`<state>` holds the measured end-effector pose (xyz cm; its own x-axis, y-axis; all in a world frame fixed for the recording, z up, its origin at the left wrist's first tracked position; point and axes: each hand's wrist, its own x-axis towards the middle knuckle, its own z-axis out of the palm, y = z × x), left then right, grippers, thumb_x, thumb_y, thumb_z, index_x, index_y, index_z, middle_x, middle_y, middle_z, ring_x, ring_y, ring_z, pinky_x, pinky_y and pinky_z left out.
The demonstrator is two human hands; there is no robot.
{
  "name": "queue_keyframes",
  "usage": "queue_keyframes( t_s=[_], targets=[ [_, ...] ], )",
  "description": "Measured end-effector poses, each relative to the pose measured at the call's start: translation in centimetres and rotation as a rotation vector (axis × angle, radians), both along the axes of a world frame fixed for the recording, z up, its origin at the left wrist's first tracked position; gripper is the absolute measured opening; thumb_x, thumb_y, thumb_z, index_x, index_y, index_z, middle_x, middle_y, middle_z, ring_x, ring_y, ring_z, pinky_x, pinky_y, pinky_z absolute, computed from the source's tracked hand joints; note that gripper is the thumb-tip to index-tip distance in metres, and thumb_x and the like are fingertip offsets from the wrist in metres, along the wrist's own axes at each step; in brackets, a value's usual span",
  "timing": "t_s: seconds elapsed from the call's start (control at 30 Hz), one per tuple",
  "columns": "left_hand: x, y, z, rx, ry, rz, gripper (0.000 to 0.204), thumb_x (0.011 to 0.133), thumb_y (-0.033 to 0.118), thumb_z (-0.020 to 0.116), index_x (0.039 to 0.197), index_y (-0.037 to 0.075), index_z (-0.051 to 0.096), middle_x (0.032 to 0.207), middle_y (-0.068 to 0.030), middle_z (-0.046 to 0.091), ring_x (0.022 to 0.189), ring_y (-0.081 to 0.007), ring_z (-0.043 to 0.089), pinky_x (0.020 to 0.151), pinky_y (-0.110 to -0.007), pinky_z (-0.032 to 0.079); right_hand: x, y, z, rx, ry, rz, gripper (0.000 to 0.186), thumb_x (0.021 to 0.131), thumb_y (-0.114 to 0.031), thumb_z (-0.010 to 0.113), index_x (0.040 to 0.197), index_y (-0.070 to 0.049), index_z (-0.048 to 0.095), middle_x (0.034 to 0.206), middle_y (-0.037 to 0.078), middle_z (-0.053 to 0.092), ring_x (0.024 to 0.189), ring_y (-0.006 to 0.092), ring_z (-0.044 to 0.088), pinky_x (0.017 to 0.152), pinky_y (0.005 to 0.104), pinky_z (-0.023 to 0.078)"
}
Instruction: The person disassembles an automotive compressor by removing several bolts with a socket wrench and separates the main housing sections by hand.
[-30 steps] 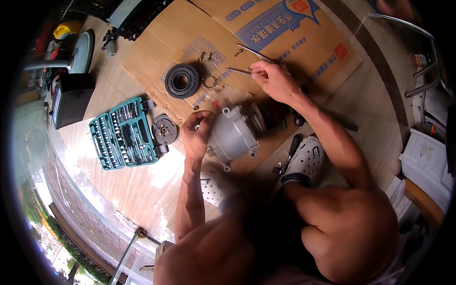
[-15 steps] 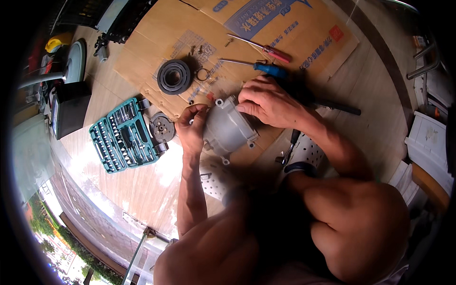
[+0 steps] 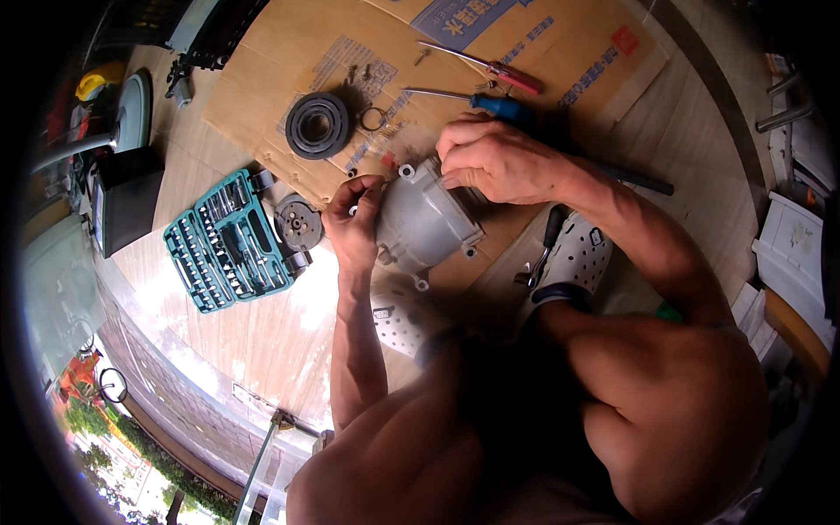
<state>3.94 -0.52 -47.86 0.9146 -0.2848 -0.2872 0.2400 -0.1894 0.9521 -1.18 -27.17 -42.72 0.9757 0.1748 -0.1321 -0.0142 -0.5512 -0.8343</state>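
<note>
A grey metal compressor (image 3: 424, 223) with bolt lugs around its ends lies on the cardboard between my feet. My left hand (image 3: 353, 219) is closed around its left end, fingers curled over the front face. At its upper right end is my right hand (image 3: 494, 162), fingertips bent together against the rim; whatever they might pinch is hidden. Beyond the left hand lie a black grooved pulley (image 3: 318, 126), a thin snap ring (image 3: 373, 119) and a round clutch plate (image 3: 298, 223). A blue-handled screwdriver (image 3: 500, 107) lies just past the right hand, with a red-handled screwdriver (image 3: 514, 77) farther off.
A teal socket set case (image 3: 229, 242) lies open on the floor at left. A ratchet (image 3: 542, 249) rests beside my right shoe (image 3: 576, 254). Small bolts (image 3: 360, 72) are scattered on the cardboard (image 3: 262, 96). A black box (image 3: 129, 199) stands far left.
My right hand has lifted slightly and its fingers have drawn closer together at the compressor's rim. The left hand keeps its hold. The whole view has shifted a little.
</note>
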Motion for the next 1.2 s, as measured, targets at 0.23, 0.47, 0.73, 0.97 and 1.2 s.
queue_keyframes(
  t_s=[0.23, 0.47, 0.73, 0.97, 1.2],
  targets=[
    [0.1, 0.8, 0.0, 0.007, 0.012, 0.021, 0.02, 0.095, 0.01, 0.068, 0.106, -0.006, 0.073, 0.097, -0.0077, 0.074, 0.088, -0.0129, 0.066, 0.085, -0.024, 0.05, -1.7, -0.1, -0.4, 0.044, -0.122, -0.25, 0.01, 0.086, -0.009, 0.076, 0.086, -0.002, 0.069, 0.077, 0.008, 0.06, 0.072, 0.0239, 0.058, 0.064, 0.0356, 0.048],
    [0.4, 0.8, 0.6, 0.052, -0.023, -0.015, 0.019, 0.096, 0.012, 0.068, 0.105, -0.004, 0.073, 0.092, -0.0043, 0.073, 0.086, -0.0095, 0.062, 0.082, -0.023, 0.048, -9.6, -1.0, 2.9, -0.377, -0.327, 0.379, 0.012, 0.082, -0.014, 0.076, 0.078, -0.008, 0.066, 0.08, 0.006, 0.06, 0.079, 0.0224, 0.061, 0.069, 0.0363, 0.05],
    [0.4, 0.1, 0.7, 0.023, -0.007, -0.068, 0.017, 0.097, 0.01, 0.066, 0.104, -0.004, 0.073, 0.093, -0.004, 0.072, 0.087, -0.009, 0.062, 0.083, -0.023, 0.048, -16.6, 3.1, -7.2, -1.194, -0.323, 0.86, 0.014, 0.081, -0.021, 0.07, 0.089, -0.015, 0.08, 0.091, 0.0, 0.074, 0.116, 0.0224, 0.059, 0.101, 0.0465, 0.044],
    [0.1, 0.2, 0.7, 0.034, -0.01, -0.026, 0.016, 0.095, 0.009, 0.068, 0.105, -0.003, 0.073, 0.089, -0.0019, 0.071, 0.082, -0.0074, 0.061, 0.078, -0.023, 0.049, -12.9, -0.2, -3.1, -0.364, -0.08, 0.674, 0.011, 0.088, -0.009, 0.07, 0.095, -0.007, 0.063, 0.095, 0.008, 0.059, 0.088, 0.0265, 0.065, 0.076, 0.0381, 0.052],
    [-0.1, 0.1, 0.7, 0.043, 0.035, -0.026, 0.019, 0.097, 0.012, 0.066, 0.106, -0.004, 0.073, 0.093, -0.0051, 0.073, 0.086, -0.0099, 0.063, 0.083, -0.023, 0.049, -8.4, -1.0, 8.1, 0.102, 0.137, 0.229, 0.029, 0.097, -0.01, 0.065, 0.124, -0.003, 0.061, 0.09, 0.008, 0.064, 0.071, 0.0231, 0.062, 0.067, 0.0349, 0.052]
  ],
)
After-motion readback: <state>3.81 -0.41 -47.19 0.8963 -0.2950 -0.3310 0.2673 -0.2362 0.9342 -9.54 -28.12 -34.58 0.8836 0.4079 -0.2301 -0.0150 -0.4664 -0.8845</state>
